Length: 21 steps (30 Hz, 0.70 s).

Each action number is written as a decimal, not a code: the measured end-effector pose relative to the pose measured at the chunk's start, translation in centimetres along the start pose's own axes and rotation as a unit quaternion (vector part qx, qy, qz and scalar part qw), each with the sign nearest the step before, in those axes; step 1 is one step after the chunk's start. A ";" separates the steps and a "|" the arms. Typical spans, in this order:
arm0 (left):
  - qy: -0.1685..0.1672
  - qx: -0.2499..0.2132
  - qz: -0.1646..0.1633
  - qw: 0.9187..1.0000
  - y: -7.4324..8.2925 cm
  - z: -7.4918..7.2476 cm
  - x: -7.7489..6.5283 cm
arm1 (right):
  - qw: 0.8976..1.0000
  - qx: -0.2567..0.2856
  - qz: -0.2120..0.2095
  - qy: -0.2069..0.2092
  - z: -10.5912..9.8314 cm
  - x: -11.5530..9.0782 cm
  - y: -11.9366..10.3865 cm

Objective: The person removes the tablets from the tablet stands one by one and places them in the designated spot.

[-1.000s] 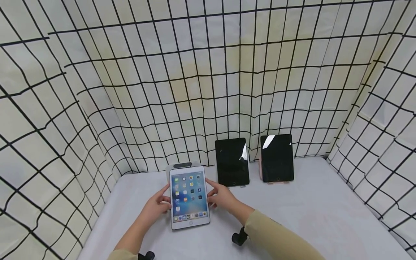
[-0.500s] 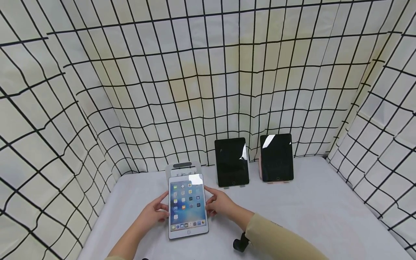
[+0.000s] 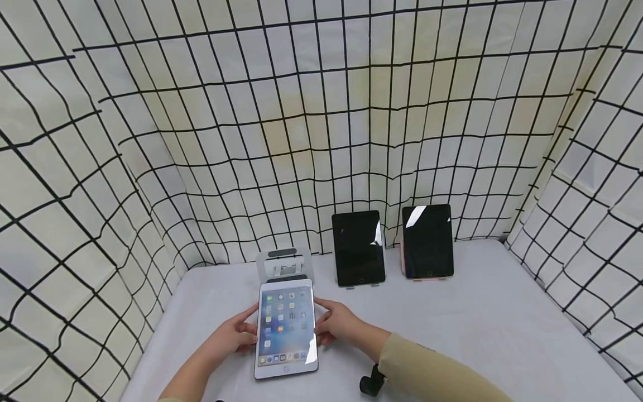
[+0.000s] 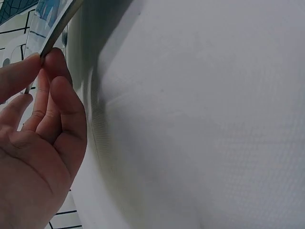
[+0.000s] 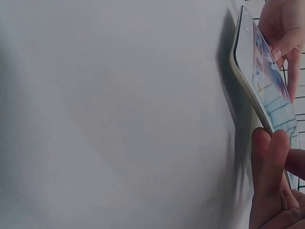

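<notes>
A white tablet (image 3: pixel 285 329) with a lit screen of app icons is held between my two hands, in front of a pale tablet stand (image 3: pixel 261 269). My left hand (image 3: pixel 228 339) grips its left edge; the left wrist view shows thumb and fingertips pinching the rim (image 4: pixel 58 29). On the opposite edge my right hand (image 3: pixel 339 324) pinches the side with fingers curled under it. In the right wrist view the tablet (image 5: pixel 245 52) is tilted close over the white tabletop, and its shadow falls beneath.
Two dark-screened tablets lean on stands at the back: one black tablet (image 3: pixel 358 248) in the middle and another black tablet (image 3: pixel 428 243) on a pinkish stand to its right. White walls (image 3: pixel 346 128) with a black grid enclose the table (image 3: pixel 477 324) on three sides.
The tablet has come off the stand and moved toward me and down, both hands moving with it. More of the stand behind shows now. The two dark tablets have stayed put.
</notes>
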State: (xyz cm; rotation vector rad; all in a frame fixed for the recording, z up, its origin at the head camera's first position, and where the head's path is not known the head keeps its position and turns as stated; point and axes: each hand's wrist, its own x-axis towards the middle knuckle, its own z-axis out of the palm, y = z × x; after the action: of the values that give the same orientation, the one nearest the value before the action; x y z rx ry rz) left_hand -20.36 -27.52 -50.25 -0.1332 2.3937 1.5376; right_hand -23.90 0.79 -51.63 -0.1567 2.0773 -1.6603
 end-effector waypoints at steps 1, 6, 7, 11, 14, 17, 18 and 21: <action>-0.004 -0.001 -0.005 1.000 -0.1 0.0 -0.1 | 1.000 -0.002 0.003 0.000 0.1 -0.1 0.1; -0.018 -0.004 -0.026 0.999 0.0 -0.2 -0.6 | 1.000 -0.001 0.026 -0.008 0.5 -0.5 0.3; -0.024 -0.004 -0.027 0.999 0.0 -0.3 -0.7 | 0.999 0.000 0.030 -0.010 0.6 -0.6 0.3; -0.035 -0.001 -0.042 0.998 -0.2 -0.4 -1.1 | 0.999 0.000 0.045 -0.020 0.9 -0.9 0.2; -0.037 0.004 -0.064 0.997 -0.5 -0.5 -1.3 | 0.998 0.002 0.059 -0.027 1.3 -1.3 0.0; -0.039 0.005 -0.079 0.996 -0.9 -0.6 -1.4 | 0.997 0.000 0.069 -0.028 1.6 -1.7 -0.1; -0.041 0.005 -0.081 0.996 -1.0 -0.6 -1.4 | 0.997 -0.001 0.072 -0.027 1.7 -1.8 -0.2; -0.039 0.007 -0.088 0.995 -1.0 -0.5 -1.5 | 0.997 -0.004 0.076 -0.025 1.9 -1.9 -0.2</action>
State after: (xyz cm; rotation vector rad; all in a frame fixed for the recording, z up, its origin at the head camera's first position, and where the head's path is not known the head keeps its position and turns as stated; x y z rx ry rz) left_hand -18.85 -28.52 -50.48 -0.2682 2.2651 1.4187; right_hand -21.51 -0.22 -51.21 -0.0408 2.0067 -1.5416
